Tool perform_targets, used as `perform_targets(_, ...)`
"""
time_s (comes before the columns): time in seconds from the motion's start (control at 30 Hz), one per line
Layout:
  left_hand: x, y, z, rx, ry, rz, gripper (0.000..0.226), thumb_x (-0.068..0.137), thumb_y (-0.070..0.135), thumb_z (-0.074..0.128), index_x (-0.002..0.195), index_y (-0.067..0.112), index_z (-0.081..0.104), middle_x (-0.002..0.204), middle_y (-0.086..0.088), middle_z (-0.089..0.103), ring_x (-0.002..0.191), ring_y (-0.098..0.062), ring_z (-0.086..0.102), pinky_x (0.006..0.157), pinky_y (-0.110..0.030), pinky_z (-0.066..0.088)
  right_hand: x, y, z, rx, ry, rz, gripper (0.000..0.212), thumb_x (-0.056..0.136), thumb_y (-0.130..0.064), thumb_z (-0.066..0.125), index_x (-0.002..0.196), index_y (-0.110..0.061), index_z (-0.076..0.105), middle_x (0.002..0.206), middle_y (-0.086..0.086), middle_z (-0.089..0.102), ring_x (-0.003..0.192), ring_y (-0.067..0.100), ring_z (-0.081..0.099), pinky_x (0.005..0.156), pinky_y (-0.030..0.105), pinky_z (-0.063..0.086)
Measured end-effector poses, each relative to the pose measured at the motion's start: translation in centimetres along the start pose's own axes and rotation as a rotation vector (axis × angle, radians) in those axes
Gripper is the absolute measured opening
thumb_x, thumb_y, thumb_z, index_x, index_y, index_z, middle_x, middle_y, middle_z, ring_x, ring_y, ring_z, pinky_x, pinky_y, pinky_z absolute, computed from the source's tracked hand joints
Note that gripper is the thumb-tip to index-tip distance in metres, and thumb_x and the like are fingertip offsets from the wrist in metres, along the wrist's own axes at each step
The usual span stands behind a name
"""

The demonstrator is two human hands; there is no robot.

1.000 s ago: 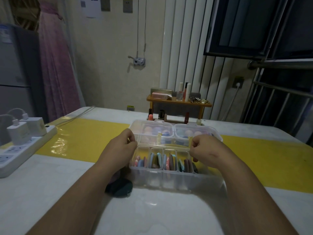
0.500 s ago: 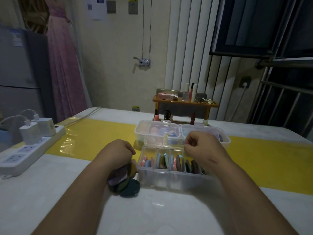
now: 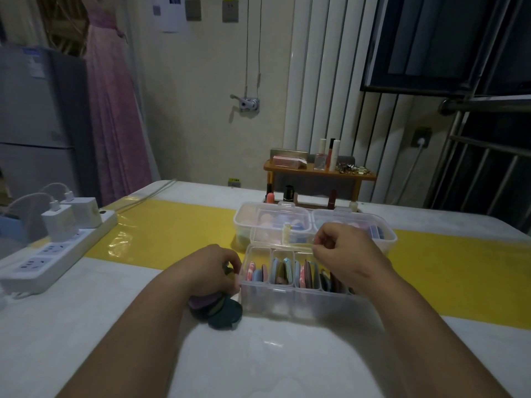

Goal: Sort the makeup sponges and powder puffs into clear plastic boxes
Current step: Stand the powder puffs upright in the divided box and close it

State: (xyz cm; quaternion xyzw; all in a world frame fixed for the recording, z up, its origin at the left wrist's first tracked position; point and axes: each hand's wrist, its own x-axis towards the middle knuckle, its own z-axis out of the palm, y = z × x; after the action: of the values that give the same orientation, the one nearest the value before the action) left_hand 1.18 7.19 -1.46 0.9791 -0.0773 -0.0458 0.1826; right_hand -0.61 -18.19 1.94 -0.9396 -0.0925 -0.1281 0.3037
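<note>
Left hand [image 3: 212, 271] curls around a stack of powder puffs [image 3: 222, 310] on the tabletop, just left of the divided clear box [image 3: 287, 303] at mid-tabletop. Right hand [image 3: 346, 255] pinches the box's raised lid [image 3: 275, 229] at its edge.

puffs [image 3: 283, 272] upright in divided box [image 3: 287, 307]

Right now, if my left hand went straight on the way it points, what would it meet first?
Probably the left end wall of the near clear box; the left hand points toward it, fingers nearly touching, though depth is unclear.
</note>
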Motion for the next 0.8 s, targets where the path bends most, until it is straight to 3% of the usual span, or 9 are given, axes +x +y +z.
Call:
perform_targets(0.2,1.3,-0.7,0.7,-0.083,0.172,0.020,0.021,0.080,0.041,0.076,0.095,0.031,0.067,0.096,0.002,0.057,0.081,-0.014,0.056,0.060,-0.022,0.039,0.1,0.0,0.2,-0.013,0.002,-0.006,0.011,0.091,-0.022,0.060,0.083,-0.029,0.061,0.081,-0.006,0.063,0.075,0.012,0.060,0.064,0.028,0.053)
perform_targets(0.33,1.2,-0.6,0.9,-0.106,0.132,-0.034,0.040,0.085,0.045,0.070,0.122,0.033,0.058,0.097,0.010,0.053,0.091,-0.013,0.055,0.070,-0.026,0.043,0.1,0.0,0.3,-0.016,-0.006,-0.003,0.012,0.091,-0.022,0.060,0.083,-0.030,0.060,0.081,-0.006,0.063,0.075,0.012,0.060,0.062,0.025,0.050)
perform_targets(0.43,1.3,-0.5,0.7,-0.339,0.156,-0.116,0.034,0.090,0.031,0.063,0.124,0.031,0.057,0.108,0.003,0.061,0.090,-0.015,0.061,0.074,-0.031,0.051,0.1,0.0,0.2,-0.011,-0.006,-0.007,0.012,0.091,-0.022,0.060,0.083,-0.030,0.060,0.081,-0.006,0.063,0.075,0.012,0.059,0.061,0.024,0.047)
perform_targets(0.53,1.4,-0.4,0.4,-0.387,0.262,-0.169,0.031,0.097,0.017,0.048,0.124,0.026,0.061,0.113,-0.005,0.064,0.092,-0.022,0.062,0.080,-0.036,0.054,0.2,0.0,0.1,-0.012,-0.008,-0.010,0.010,0.091,-0.021,0.060,0.083,-0.029,0.061,0.082,-0.006,0.062,0.075,0.012,0.059,0.061,0.024,0.045)
perform_targets(0.67,1.3,-0.2,0.4,-0.406,0.391,-0.174,0.015,0.098,0.016,0.045,0.110,0.020,0.052,0.089,-0.006,0.063,0.079,-0.024,0.060,0.067,-0.038,0.049,0.1,-0.1,0.1,-0.008,-0.001,-0.011,0.010,0.091,-0.021,0.060,0.085,-0.028,0.061,0.082,-0.006,0.062,0.076,0.011,0.059,0.060,0.023,0.044)
perform_targets(0.8,0.9,0.7,0.0,-0.524,0.542,-0.100,0.003,0.095,0.012,0.052,0.097,0.014,0.051,0.086,-0.004,0.060,0.074,-0.016,0.054,0.060,-0.033,0.040,0.1,-0.1,0.3,0.007,-0.005,-0.008,0.007,0.091,-0.022,0.060,0.087,-0.028,0.062,0.083,-0.005,0.063,0.077,0.013,0.060,0.064,0.026,0.050)
